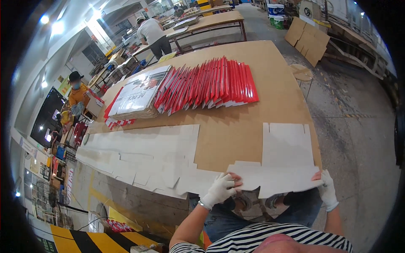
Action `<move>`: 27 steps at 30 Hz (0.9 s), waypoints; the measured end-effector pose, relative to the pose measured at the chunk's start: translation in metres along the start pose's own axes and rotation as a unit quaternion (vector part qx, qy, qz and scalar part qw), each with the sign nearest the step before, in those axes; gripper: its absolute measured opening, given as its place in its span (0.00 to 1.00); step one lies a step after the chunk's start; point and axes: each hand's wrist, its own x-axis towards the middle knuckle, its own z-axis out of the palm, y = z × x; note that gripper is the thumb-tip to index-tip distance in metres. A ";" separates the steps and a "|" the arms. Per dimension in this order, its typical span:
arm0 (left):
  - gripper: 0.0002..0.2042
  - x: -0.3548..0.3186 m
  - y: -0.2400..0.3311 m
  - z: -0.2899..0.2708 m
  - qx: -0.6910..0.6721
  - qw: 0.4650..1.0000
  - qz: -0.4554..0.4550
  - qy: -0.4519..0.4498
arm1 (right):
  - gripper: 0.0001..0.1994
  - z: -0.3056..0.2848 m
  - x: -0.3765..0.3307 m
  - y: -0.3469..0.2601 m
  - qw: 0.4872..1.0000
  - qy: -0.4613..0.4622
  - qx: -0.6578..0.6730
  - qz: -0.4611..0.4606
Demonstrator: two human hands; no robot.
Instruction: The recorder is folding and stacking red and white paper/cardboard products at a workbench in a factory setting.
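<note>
A flat white die-cut cardboard blank [283,160] lies at the near right edge of the brown worktable [236,130]. My left hand [219,189], in a white glove, grips the blank's near left corner. My right hand [325,185], also gloved, holds its near right corner. To the left, several more white blanks [143,156] lie spread in an overlapping row along the table's near edge.
A fanned row of red folded cartons [206,86] and a stack of printed sheets [137,95] sit further back on the table. Persons work at the far left and back tables. Brown cardboard pieces [307,40] lean at the back right. A round stool [301,72] stands beside the table.
</note>
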 end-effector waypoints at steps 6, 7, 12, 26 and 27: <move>0.16 0.019 0.021 0.050 0.118 0.955 -0.211 0.173 | 0.14 0.009 -0.038 0.014 0.990 -0.035 -0.133 -0.029; 0.17 0.018 0.022 0.055 0.146 0.975 -0.114 0.123 | 0.19 0.010 -0.046 0.019 0.989 -0.015 -0.144 0.009; 0.19 0.029 0.045 0.081 -0.009 0.995 0.101 -0.006 | 0.36 0.023 -0.040 0.020 0.986 0.077 -0.055 0.137; 0.41 0.092 0.083 0.123 0.186 0.979 0.026 -0.074 | 0.23 0.103 -0.114 0.042 0.911 0.076 0.198 0.352; 0.42 0.092 0.089 0.127 0.173 0.979 0.040 -0.095 | 0.22 0.114 -0.103 0.026 0.872 0.056 0.319 0.367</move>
